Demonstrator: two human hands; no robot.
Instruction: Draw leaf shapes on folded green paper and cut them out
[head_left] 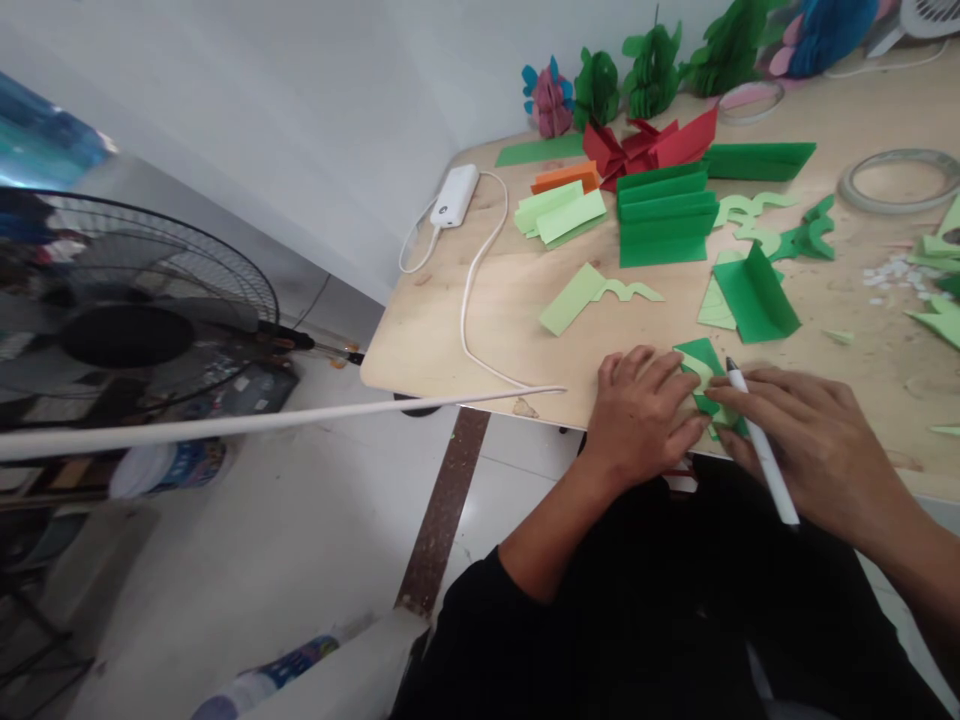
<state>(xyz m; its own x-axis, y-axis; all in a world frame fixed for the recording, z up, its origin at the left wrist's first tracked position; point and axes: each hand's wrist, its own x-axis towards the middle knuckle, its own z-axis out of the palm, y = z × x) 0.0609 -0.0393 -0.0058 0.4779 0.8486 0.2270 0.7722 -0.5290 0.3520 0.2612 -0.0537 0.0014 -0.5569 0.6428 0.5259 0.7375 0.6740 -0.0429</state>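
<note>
At the table's front edge, my left hand [641, 410] lies with its fingers spread and pressed down beside a folded dark green paper [697, 349]. On top of that paper is a light green cut-out [699, 372] with a curved outline, partly covered by my fingers. My right hand [817, 440] holds a white pen [774, 475] with a dark tip, which points up and away from me. Fingertips of the right hand touch the cut-out and green paper. Just beyond stands a folded dark green sheet [759, 295], and to the left lies a light green strip [571, 299] with a wavy cut-out.
Folded green sheets [666, 225], red folded paper [645, 150] and tape rolls [851, 190] lie farther back. Paper honeycomb figures [598, 88] stand along the wall. A white cable [472, 290] crosses the table's left side from a white power bank [455, 195]. A fan [127, 335] stands left.
</note>
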